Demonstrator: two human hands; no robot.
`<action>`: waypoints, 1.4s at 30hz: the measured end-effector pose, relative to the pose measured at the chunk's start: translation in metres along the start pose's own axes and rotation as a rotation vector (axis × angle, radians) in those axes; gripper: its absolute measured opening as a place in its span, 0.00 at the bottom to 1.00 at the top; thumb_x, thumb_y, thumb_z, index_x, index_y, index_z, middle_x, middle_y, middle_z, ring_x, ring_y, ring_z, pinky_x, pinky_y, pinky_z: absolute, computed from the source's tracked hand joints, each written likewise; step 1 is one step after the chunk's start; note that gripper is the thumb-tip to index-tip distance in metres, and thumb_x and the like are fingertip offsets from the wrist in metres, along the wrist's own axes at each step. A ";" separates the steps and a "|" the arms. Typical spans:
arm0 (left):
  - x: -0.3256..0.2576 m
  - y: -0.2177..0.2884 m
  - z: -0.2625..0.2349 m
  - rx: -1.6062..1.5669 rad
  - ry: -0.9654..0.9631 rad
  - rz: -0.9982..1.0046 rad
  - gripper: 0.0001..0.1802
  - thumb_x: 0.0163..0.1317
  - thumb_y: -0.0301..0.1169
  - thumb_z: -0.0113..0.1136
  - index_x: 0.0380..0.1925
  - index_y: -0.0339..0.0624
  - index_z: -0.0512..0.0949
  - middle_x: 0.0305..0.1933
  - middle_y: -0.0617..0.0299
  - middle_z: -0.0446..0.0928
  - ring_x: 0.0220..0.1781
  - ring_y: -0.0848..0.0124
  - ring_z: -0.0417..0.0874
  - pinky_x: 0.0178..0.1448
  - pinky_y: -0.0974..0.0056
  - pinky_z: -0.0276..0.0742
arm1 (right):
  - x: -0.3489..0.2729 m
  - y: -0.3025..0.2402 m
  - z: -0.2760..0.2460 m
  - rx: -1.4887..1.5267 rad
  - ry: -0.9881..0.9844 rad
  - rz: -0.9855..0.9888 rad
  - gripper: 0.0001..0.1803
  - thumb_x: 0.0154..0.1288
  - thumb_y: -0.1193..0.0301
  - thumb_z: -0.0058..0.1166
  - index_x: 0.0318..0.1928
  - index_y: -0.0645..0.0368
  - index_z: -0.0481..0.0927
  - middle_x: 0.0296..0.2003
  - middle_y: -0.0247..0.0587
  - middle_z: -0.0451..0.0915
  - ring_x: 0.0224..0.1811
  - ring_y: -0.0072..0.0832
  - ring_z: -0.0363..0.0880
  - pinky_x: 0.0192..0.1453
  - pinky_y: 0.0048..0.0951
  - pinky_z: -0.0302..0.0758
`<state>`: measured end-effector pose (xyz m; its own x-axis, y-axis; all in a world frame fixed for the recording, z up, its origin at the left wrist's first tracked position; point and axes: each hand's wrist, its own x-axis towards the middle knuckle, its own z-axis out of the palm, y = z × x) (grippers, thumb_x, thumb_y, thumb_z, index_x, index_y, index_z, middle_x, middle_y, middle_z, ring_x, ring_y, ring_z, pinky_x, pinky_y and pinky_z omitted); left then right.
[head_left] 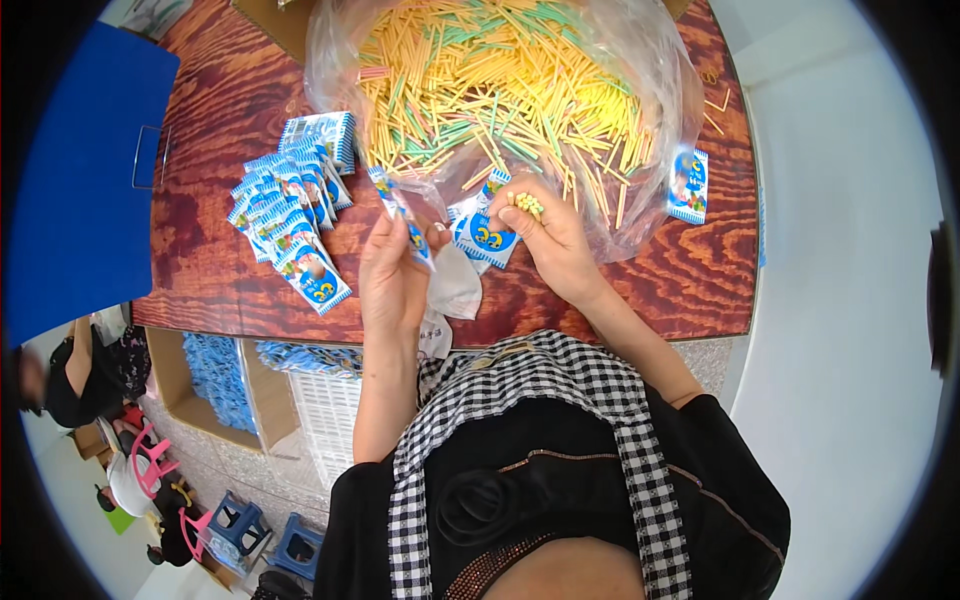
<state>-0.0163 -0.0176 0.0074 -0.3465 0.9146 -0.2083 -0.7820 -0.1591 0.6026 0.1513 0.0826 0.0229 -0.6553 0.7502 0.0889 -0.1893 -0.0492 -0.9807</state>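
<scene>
My left hand [388, 285] holds a small blue-and-white sachet [408, 222] upright, edge toward me, between thumb and fingers. My right hand [562, 248] is closed round a bundle of thin yellow-green sticks [526, 206], whose ends show above the fist. Between the hands, flat blue-and-white sachets [480, 240] lie on the table, partly covered by my right fingers. A whitish translucent piece of film [456, 285] hangs near my left wrist. Beyond both hands, a large clear plastic bag [672, 100] lies spread open, full of yellow, orange and green sticks [500, 75].
Several overlapping sachets [290, 215] lie left on the red wood-grain table [215, 100]. One sachet [688, 186] and a few loose sticks [716, 112] lie right. Below the near edge are a cardboard box [215, 385] of blue packets and a white basket [325, 410]. Other people sit lower left.
</scene>
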 end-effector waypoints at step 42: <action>-0.009 -0.013 -0.002 0.643 0.090 0.136 0.09 0.71 0.29 0.52 0.42 0.35 0.78 0.35 0.67 0.80 0.35 0.83 0.77 0.42 0.76 0.72 | 0.001 0.010 0.000 0.095 -0.115 0.050 0.06 0.72 0.73 0.47 0.41 0.63 0.74 0.36 0.35 0.73 0.38 0.20 0.74 0.46 0.22 0.72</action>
<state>-0.0039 -0.0245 -0.0001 -0.4838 0.8631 -0.1447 -0.2730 0.0083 0.9620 0.1492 0.0831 0.0136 -0.7439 0.6651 0.0646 -0.2189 -0.1512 -0.9640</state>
